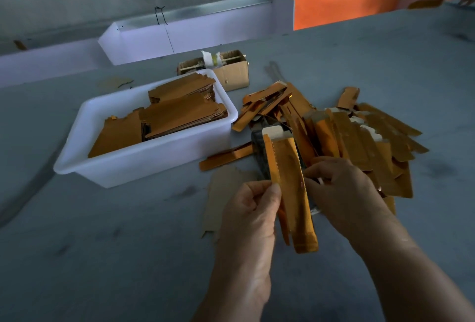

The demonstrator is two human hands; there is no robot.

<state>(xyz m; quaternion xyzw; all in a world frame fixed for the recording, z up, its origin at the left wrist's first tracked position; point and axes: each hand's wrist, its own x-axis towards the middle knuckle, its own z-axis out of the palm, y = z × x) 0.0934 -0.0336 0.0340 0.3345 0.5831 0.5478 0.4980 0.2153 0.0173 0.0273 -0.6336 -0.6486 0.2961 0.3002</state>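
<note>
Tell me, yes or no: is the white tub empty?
No, the white tub holds stacks of flat gold card pieces.

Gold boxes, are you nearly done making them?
Not nearly, it seems. Done: a heap of folded gold boxes lies right of the white tub. In hand: the left hand and right hand pinch one gold box. Left: stacks of flat gold card in the tub.
</note>
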